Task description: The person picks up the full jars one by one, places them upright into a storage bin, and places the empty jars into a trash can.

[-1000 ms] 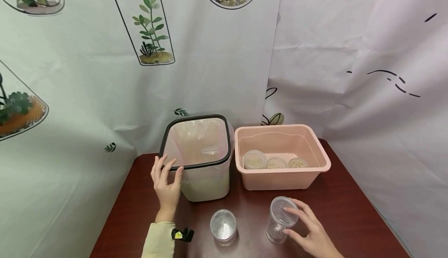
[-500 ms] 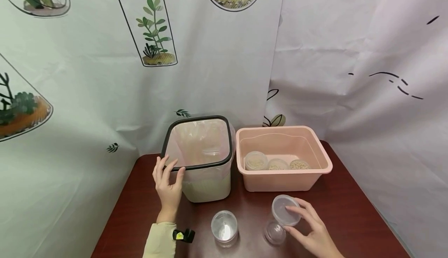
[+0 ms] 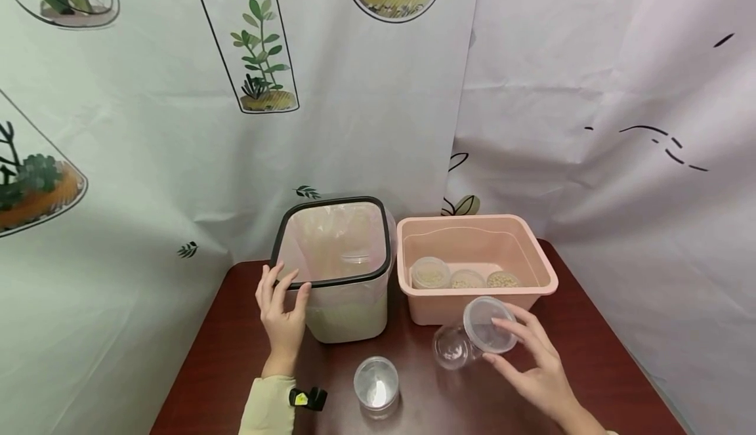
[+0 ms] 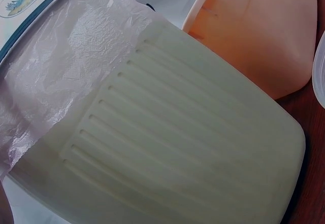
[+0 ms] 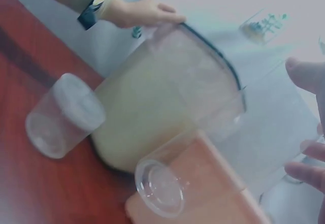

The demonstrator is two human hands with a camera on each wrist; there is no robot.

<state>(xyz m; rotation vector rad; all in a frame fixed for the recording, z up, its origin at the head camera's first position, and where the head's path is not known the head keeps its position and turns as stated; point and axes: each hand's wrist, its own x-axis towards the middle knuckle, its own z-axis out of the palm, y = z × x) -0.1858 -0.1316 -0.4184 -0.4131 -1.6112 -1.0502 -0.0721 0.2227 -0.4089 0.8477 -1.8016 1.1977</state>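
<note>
My right hand (image 3: 534, 363) holds a clear plastic jar (image 3: 453, 347) by its lidded end, fingers and thumb around the translucent lid (image 3: 489, 325). The jar is tilted, its base pointing left, in front of the pink bin. Nothing shows inside it. At the near corner of the trash can (image 3: 348, 317), my left hand (image 3: 283, 320) grips the black rim (image 3: 348, 279) over the liner bag (image 4: 76, 56). One more clear jar (image 3: 376, 386) stands upright on the table between my hands, and it also shows in the right wrist view.
A pink plastic bin (image 3: 472, 307) stands right of the trash can, with several round tubs (image 3: 430, 273) of pale grains inside. Within the trash can lies a clear container (image 3: 354, 259). The dark red table (image 3: 590, 356) meets a printed cloth backdrop (image 3: 378, 94).
My right hand has lifted the lidded jar off the table, moving it up toward the pink bin and tilting it. The left hand stays on the trash can's rim.
</note>
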